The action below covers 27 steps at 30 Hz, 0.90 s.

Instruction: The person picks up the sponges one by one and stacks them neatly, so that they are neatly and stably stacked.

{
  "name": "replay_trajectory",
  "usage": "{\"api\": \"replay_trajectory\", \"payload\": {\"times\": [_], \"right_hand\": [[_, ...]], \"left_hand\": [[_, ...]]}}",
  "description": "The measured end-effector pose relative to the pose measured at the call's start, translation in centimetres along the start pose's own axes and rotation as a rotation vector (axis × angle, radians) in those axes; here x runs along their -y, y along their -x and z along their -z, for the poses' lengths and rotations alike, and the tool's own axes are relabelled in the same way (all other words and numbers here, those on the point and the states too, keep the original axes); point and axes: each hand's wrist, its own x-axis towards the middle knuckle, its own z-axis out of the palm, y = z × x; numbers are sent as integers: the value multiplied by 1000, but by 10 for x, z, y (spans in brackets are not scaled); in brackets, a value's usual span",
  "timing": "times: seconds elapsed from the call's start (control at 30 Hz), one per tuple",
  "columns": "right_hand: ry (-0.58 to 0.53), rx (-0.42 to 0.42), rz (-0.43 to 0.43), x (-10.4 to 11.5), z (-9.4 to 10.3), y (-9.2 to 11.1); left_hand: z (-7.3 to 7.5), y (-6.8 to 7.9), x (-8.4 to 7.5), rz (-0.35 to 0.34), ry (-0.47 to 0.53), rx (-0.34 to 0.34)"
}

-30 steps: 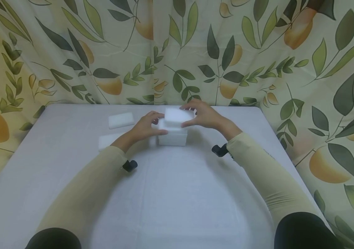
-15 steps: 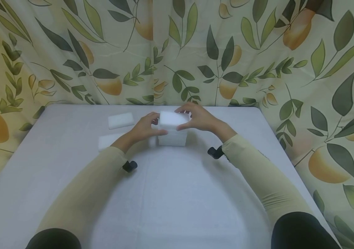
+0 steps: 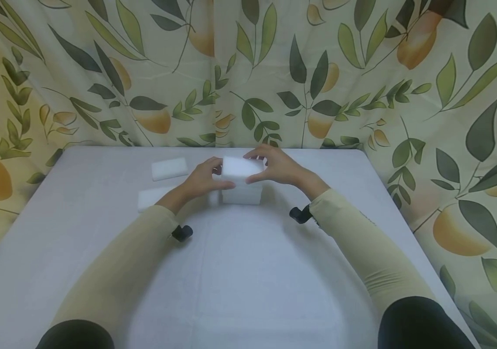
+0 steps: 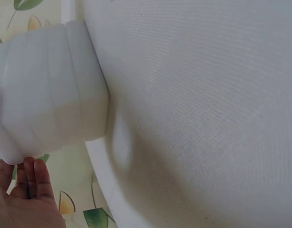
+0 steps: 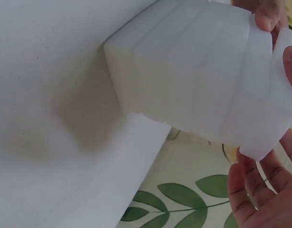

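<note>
Several white sponge-like blocks stand in a stack point(image 3: 241, 197) near the far edge of the table, their seams showing in both wrist views. In the head view my right hand point(image 3: 280, 167) grips the top white sponge point(image 3: 240, 168) at its right end, thumb in front and fingers behind. That sponge juts slightly past the one below on the finger side in the right wrist view. My left hand point(image 3: 206, 178) holds the left side of the upper stack, its thumb point(image 5: 267, 18) against the front face. Its fingers point(image 4: 41, 178) show at the lower left of the left wrist view.
Two more white sponges lie left of the stack: a farther one point(image 3: 169, 169) and a nearer one point(image 3: 153, 196), partly hidden by my left wrist. A white cloth covers the table point(image 3: 248, 271). A leaf-and-fruit patterned curtain point(image 3: 248, 72) hangs behind it.
My right hand has moved left and a little down with its sponge, which now sits over the stack. My left hand stays in nearly the same place.
</note>
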Motion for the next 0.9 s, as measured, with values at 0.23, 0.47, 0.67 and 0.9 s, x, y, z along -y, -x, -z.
{"api": "replay_trajectory", "payload": {"times": [0.23, 0.47, 0.67, 0.9], "right_hand": [[-16, -4, -1, 0, -3, 0], [-12, -8, 2, -3, -6, 0], [-3, -11, 10, -5, -8, 0], [-3, -16, 0, -5, -9, 0]], "left_hand": [[0, 2, -1, -2, 6, -2], [0, 3, -2, -4, 29, -5], [2, 4, -4, -9, 27, -12], [10, 3, -12, -54, 4, -48]]}}
